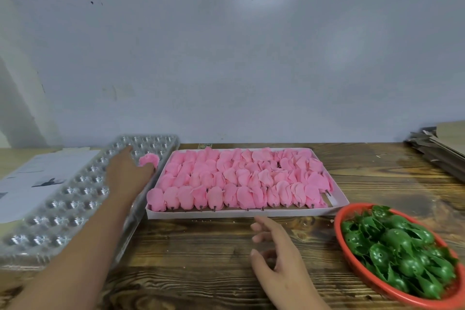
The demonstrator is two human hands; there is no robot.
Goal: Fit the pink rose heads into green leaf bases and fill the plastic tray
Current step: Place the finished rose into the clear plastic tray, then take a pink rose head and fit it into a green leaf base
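My left hand (127,176) reaches over the clear plastic tray (63,209) on the left, fingers spread. Its thumb touches a single pink rose head (149,159) that sits near the tray's far right edge. Whether a green base is under that rose is hidden. The tray's other cells hold nothing. A white box (339,199) in the middle is packed with several rows of pink rose heads (239,178). A red basket (352,257) at the right holds several green leaf bases (397,246). My right hand (276,257) hovers over the wooden table, fingers loosely curled, holding nothing.
Printed white paper (42,171) lies left of the tray. A stack of flat cardboard (440,143) sits at the far right. A pale wall (226,70) closes off the back of the wooden table (201,259).
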